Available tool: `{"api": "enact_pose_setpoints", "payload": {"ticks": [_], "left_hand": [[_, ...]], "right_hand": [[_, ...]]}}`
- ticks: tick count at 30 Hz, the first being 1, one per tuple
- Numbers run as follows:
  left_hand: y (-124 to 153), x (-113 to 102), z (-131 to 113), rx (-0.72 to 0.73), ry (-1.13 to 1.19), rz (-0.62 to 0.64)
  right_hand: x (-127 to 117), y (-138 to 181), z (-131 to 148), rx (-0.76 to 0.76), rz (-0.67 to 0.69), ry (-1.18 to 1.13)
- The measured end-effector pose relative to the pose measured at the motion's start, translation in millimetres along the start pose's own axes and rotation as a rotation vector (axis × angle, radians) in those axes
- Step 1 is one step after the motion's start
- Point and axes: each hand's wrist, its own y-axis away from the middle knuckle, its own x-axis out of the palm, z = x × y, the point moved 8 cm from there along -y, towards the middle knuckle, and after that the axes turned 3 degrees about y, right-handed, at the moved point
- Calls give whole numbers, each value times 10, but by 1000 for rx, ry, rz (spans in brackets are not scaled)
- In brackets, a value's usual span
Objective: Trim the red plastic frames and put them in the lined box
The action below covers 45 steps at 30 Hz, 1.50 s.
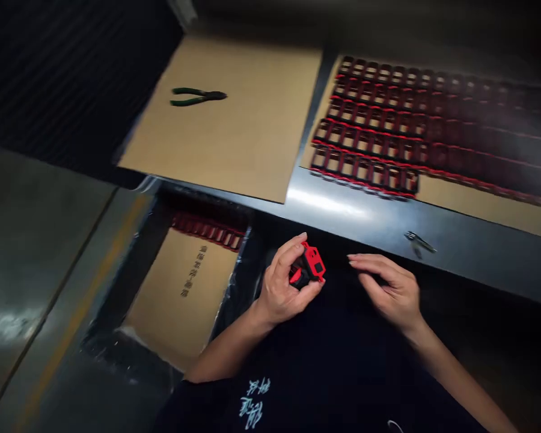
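My left hand [283, 282] is closed around a small red and black plastic part [308, 269], held in front of my lap just below the table edge. My right hand [390, 288] hovers a short way to the right of it, fingers stretched out and apart, holding nothing. On the table beyond lie several rows of the same red and black parts [369, 129], lined up on a cardboard sheet [478, 201].
A second cardboard sheet [234, 132] on the left carries green-handled pliers [197, 96]. A small metal tool [418, 242] rests on the grey table [342, 210] near its front edge. Below left, a lined box [180, 294] holds a row of parts on cardboard.
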Motion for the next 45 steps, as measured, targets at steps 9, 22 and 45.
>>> {"api": "enact_pose_setpoints", "payload": {"ticks": [9,22,45], "left_hand": [[702,-2646,1873,-1372,-595,-424],[1322,-1146,2077,-1337,-258,176],[-273,1325,151,-884,1118,445]], "right_hand": [[-35,105,-300,66,53,87],[161,61,-248,74,227,182],[-75,153,-31,472,-10,-14]]}}
